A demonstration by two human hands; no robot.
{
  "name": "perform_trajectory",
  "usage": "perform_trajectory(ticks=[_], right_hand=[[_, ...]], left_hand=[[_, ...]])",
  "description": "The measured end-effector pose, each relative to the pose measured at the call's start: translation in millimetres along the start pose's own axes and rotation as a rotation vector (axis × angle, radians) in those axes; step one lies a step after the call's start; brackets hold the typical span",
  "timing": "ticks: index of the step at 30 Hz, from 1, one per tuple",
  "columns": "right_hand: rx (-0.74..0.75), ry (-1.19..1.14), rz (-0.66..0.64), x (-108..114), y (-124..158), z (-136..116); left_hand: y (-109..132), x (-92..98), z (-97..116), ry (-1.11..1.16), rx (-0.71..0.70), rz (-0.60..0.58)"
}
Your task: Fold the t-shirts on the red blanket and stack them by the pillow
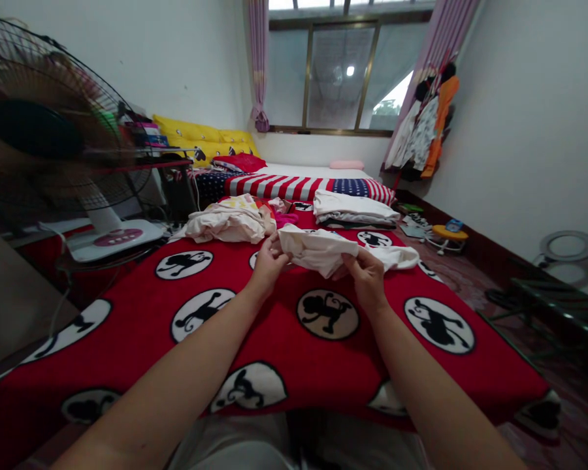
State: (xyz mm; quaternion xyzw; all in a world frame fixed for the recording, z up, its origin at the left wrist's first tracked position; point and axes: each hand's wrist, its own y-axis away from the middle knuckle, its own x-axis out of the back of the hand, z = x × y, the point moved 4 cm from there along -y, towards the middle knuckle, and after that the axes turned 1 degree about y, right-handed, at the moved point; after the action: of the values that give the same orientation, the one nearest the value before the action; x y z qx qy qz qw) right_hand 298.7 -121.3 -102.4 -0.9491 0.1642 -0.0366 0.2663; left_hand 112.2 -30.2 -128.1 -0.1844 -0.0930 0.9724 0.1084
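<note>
A white cloth garment [316, 248] is stretched between my two hands, a little above the red table cover; its exact kind I cannot make out. My left hand [270, 260] pinches its left end. On the other side my right hand [365, 269] grips the lower right part, thumb on top. A loose end of the white cloth trails to the right past my right hand. Just beyond on the left lies a crumpled heap of clothes [228, 220], mostly off-white with some yellow and pink. A stack of folded white and grey clothes [353, 207] sits behind on the right.
The red cover [274, 326] with black monkey figures in white circles spreads beneath my arms. A fan [34, 130] stands at the left. Behind are a bed [294, 188] and window. Clothes [424, 134] hang at right, above a small yellow stool [449, 234].
</note>
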Motion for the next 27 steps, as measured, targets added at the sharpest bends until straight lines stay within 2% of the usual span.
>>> perform_trajectory(ticks=[4, 7, 9, 12, 14, 17, 20, 23, 25, 27], right_hand=[[0.07, 0.054, 0.325, 28, -4, -6], [0.16, 0.088, 0.564, 50, -6, -9], [0.194, 0.115, 0.661, 61, -6, -9], [0.232, 0.16, 0.718, 68, -10, -5], [0.258, 0.134, 0.655, 67, -15, 1], [0.227, 0.136, 0.43, 59, -24, 14], [0.177, 0.352, 0.309, 54, -25, 20], [0.294, 0.62, 0.243, 47, -18, 11], [0.354, 0.778, 0.112, 38, -14, 8], [0.313, 0.951, -0.042, 30, -11, 13]], left_hand=[[-11, 15.1, 23, 0.22, -0.046, 0.082], [-19, 33.9, 38, 0.36, -0.076, 0.225], [-22, 45.4, 46, 0.403, -0.112, 0.309], [-22, 52.1, 55, 0.37, -0.194, 0.302], [-21, 50.9, 57, 0.33, -0.237, 0.258], [-21, 45.4, 54, 0.306, -0.241, 0.169], [-22, 40.7, 42, 0.224, -0.139, 0.089], [-24, 44.7, 27, 0.028, -0.073, 0.152], [-25, 49.5, 22, -0.132, -0.108, 0.245], [-23, 50.2, 22, -0.252, -0.18, 0.304]])
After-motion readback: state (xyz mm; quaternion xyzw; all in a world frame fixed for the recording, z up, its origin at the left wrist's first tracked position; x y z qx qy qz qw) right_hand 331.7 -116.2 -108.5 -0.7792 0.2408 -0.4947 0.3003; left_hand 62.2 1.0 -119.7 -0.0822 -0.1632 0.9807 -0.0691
